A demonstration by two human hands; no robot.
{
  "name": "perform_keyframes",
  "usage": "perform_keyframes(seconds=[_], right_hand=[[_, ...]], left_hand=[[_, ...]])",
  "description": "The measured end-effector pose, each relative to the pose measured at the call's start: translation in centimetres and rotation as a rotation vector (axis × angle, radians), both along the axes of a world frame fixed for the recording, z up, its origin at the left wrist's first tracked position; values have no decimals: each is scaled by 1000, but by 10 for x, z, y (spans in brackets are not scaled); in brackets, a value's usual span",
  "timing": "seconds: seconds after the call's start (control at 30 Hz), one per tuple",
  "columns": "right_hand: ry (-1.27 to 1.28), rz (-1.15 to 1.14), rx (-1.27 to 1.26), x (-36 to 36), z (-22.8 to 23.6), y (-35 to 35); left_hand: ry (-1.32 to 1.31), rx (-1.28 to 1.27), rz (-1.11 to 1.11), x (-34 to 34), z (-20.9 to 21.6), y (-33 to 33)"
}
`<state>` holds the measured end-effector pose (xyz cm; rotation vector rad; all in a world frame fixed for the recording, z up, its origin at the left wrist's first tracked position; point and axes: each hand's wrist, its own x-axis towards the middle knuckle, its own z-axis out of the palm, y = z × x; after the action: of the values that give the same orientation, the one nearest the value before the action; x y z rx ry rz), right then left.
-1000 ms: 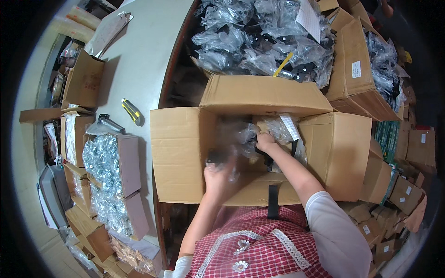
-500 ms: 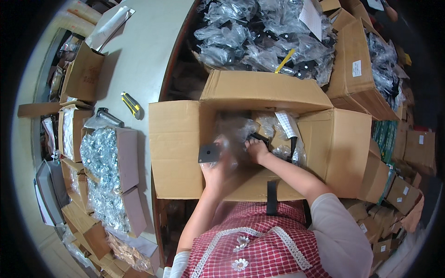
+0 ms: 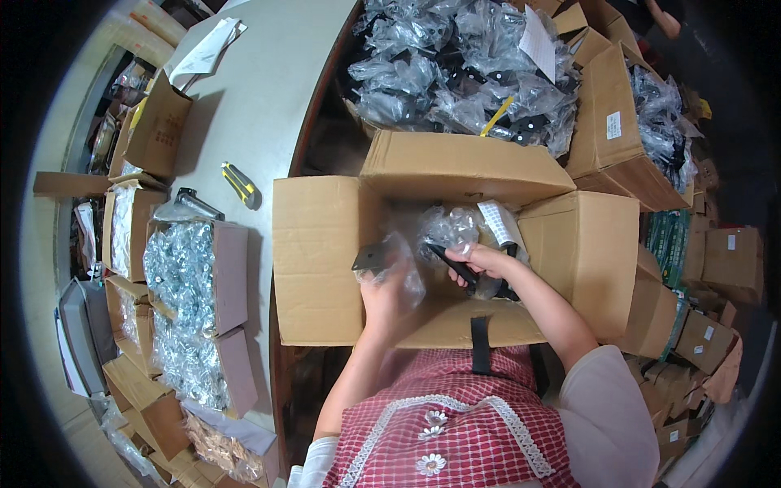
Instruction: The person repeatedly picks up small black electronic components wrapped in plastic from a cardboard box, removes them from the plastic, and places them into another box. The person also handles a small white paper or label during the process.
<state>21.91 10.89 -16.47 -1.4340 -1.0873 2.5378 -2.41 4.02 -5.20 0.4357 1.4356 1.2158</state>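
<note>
A large open cardboard box (image 3: 317, 264) stands in front of me, its flaps folded out. Inside its left part, my left hand (image 3: 382, 294) is closed around a bagged black part (image 3: 369, 259) with a flat plate end that has a hole. Clear plastic film spreads past my fingers. Toward the middle of the box, my right hand (image 3: 482, 260) grips a long black part (image 3: 446, 257) by its side; crumpled clear plastic (image 3: 450, 225) lies beside it. A white label strip (image 3: 492, 221) rests on more bagged items on the right.
Bagged black parts (image 3: 407, 73) fill a large box beyond mine, with another full carton (image 3: 606, 130) at the right. On the grey table (image 3: 260, 89) at the left lie a yellow-and-black utility knife (image 3: 238, 185) and boxes of small bagged metal pieces (image 3: 181, 276). Cartons (image 3: 706, 337) pile up at far right.
My right hand has lifted from the box bottom and now shows a long black part in it. The plate-ended part in my left hand has tilted and risen slightly.
</note>
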Motion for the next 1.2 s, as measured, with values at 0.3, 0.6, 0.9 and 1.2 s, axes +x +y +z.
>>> perform_keyframes(seconds=[0.3, 0.6, 0.9, 1.2], right_hand=[[137, -154, -39, -9, 83, -29], [88, -335, 93, -23, 116, -63], [-128, -503, 173, -36, 104, -76], [-8, -510, 312, -44, 81, -64]], left_hand=[[61, 53, -137, -4, -1, -3], [33, 85, -315, -3, 13, -8], [469, 356, -488, -3, 4, -22], [-78, 153, -968, 0, 11, -33]])
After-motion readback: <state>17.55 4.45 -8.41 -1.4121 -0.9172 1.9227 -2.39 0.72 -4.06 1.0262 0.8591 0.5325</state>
